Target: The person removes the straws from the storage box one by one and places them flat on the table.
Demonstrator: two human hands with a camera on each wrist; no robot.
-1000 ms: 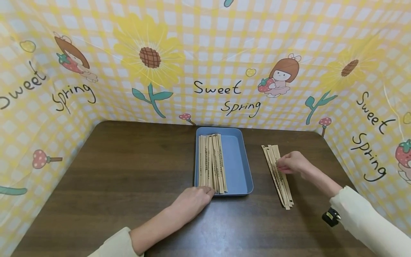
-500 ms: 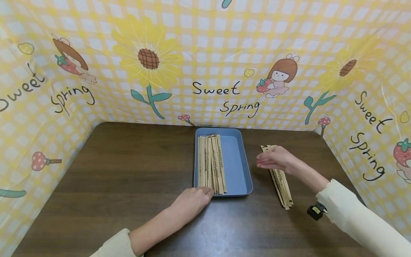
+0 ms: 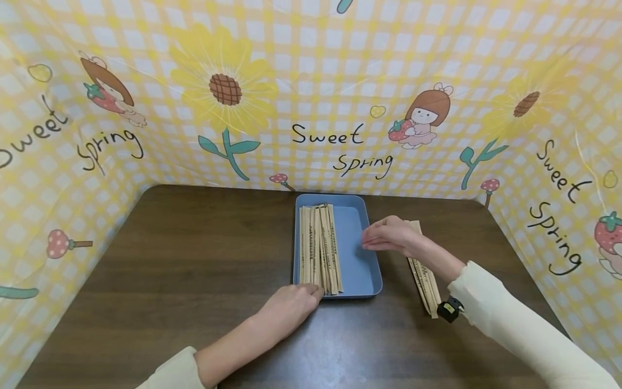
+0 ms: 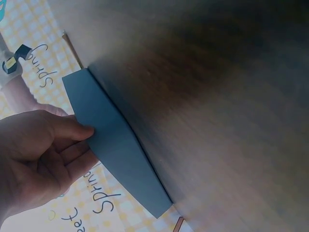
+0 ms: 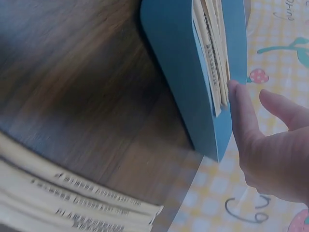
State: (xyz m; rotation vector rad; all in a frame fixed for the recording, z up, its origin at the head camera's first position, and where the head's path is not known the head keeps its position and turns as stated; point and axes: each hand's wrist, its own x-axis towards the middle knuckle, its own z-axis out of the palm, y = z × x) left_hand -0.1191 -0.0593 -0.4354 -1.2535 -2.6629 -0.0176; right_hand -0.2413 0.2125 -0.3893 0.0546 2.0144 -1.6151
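Note:
A blue tray (image 3: pixel 357 281) stands toward the back of the brown table. Long, slim sticks in printed tan paper wrappers (image 3: pixel 316 248) lie side by side in its left part. My left hand (image 3: pixel 293 302) grips the tray's near left corner; the left wrist view shows its thumb (image 4: pixel 75 129) against the rim. Over the tray's right edge hovers my right hand (image 3: pixel 393 235), fingers extended. In the right wrist view the fingers (image 5: pixel 241 108) are straight, the thumb apart, and nothing is held. More paper-wrapped sticks (image 3: pixel 425 283) lie right of the tray, partly hidden by the right hand.
Behind the table and at both sides rises a yellow checked cloth (image 3: pixel 272 70) with sunflowers and lettering. The dark wooden tabletop (image 3: pixel 209 243) extends to the left and front of the tray. A small black device (image 3: pixel 450 309) hangs at the right wrist.
My right hand has moved left, from above the loose paper-wrapped sticks to the tray's right edge. The left hand and the tray have stayed in place.

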